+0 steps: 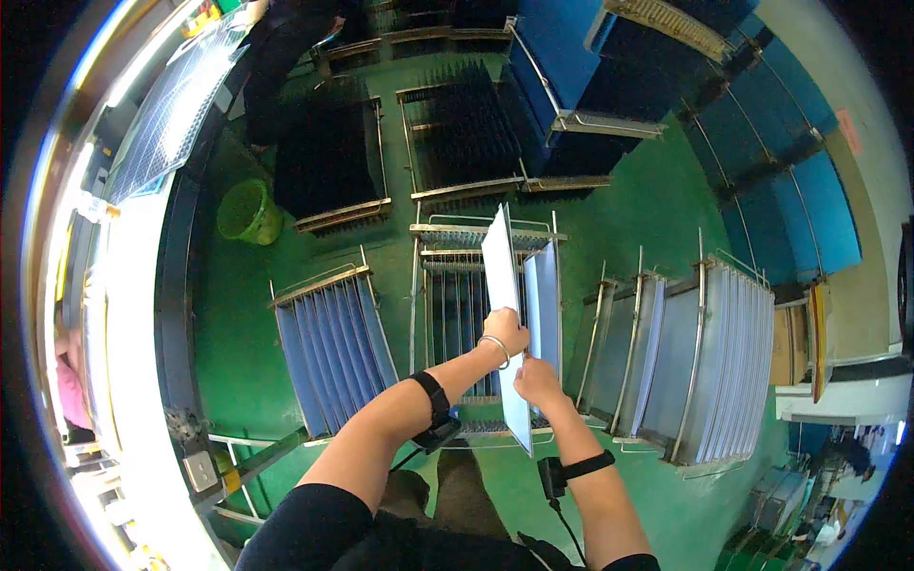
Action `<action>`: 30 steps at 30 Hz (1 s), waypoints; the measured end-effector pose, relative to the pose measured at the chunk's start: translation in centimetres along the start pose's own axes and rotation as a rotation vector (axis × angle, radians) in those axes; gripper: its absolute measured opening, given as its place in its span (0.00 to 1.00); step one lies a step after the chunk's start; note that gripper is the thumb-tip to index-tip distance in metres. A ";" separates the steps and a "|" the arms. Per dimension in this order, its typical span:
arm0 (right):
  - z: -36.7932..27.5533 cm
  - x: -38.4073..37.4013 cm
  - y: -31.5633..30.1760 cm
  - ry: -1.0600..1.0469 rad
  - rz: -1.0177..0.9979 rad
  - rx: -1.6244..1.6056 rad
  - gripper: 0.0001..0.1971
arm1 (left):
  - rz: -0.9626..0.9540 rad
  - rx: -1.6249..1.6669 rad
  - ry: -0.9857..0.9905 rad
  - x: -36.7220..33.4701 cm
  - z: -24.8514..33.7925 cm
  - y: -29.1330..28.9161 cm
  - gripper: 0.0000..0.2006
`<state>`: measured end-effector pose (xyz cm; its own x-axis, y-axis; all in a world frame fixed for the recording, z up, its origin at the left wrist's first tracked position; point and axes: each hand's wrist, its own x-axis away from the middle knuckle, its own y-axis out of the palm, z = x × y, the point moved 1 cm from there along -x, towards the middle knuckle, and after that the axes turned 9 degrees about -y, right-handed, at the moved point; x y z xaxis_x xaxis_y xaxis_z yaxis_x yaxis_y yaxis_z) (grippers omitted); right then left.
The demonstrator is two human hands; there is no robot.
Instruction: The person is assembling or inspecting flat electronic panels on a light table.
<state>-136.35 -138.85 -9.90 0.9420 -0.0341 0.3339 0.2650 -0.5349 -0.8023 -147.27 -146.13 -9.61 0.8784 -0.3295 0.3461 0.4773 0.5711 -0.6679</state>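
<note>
Fingers (517, 324), two bare hands: both sets clenched on one pale panel (502, 276). Left hand (506, 331): curled on the panel near its middle, wrist ringed by a bangle. Right hand (539, 383): closed at the panel's edge, nearer the body.

Item, pale panel: thin, flat, held on edge and slightly tilted, over the middle rack (462, 232), just beside a bluish panel (544, 295) standing in that rack. Whether the lower edge sits in a slot cannot be made out.

Step in hand, as judged: two-handed steadying of the panel at the rack. Next move calls for an even grip, the panel in line with the slots and clear of its neighbour.

Surface: green floor (238, 319). Room: left rack (338, 354), blue panels upright; right rack (733, 366), greyish panels in a row; dark racks (331, 157) beyond; yellow-green bin (249, 213); glaring pale worktop (181, 400) along the left; cardboard (788, 344) at far right.
</note>
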 end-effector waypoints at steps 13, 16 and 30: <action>4.7 -2.4 7.3 0.204 -0.029 -0.054 0.32 | -0.521 0.001 -0.173 10.5 -16.3 -9.6 0.21; 0.3 -2.4 5.5 0.142 -0.065 -0.177 0.28 | -0.294 -0.071 -0.415 18.0 -25.6 -12.4 0.15; -27.0 4.7 18.4 -0.627 -0.599 0.067 0.18 | 0.228 0.518 -0.899 53.6 -42.4 -6.9 0.18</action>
<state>-132.64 -171.68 -9.78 0.5746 0.7190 0.3910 0.7453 -0.2623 -0.6130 -104.41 -199.61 -14.45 0.5407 0.3820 0.7495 0.0642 0.8696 -0.4896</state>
